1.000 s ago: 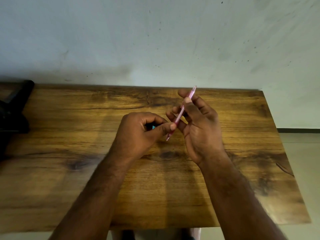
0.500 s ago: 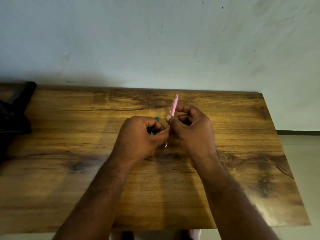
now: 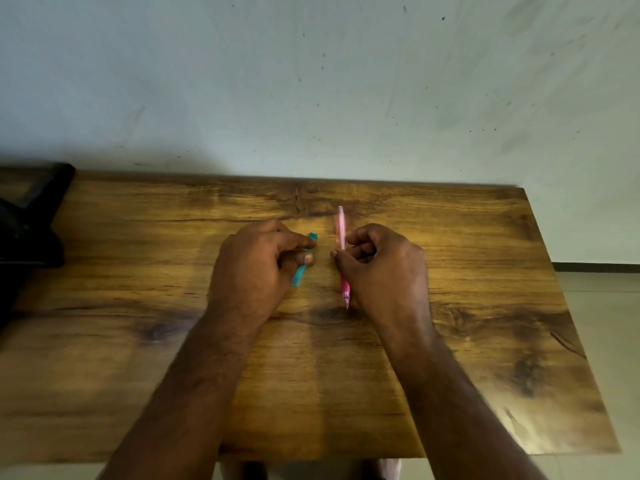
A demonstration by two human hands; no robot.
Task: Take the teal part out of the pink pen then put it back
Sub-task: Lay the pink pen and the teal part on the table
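My right hand (image 3: 384,268) pinches the pink pen (image 3: 341,233) near its middle, with the tip pointing toward me just above the wooden table (image 3: 467,306). My left hand (image 3: 256,268) pinches the teal part (image 3: 300,274), a short teal piece whose two ends stick out beyond my fingers. The teal part is separate from the pen, a small gap to its left. Both hands hover low over the middle of the table.
A black object (image 3: 27,230) sits at the table's far left edge. A pale wall rises behind the table. Floor shows beyond the right edge.
The hands were touching at the pen; now they have drawn apart, the left one carrying the teal part away to the left, and the pen has swung more upright.
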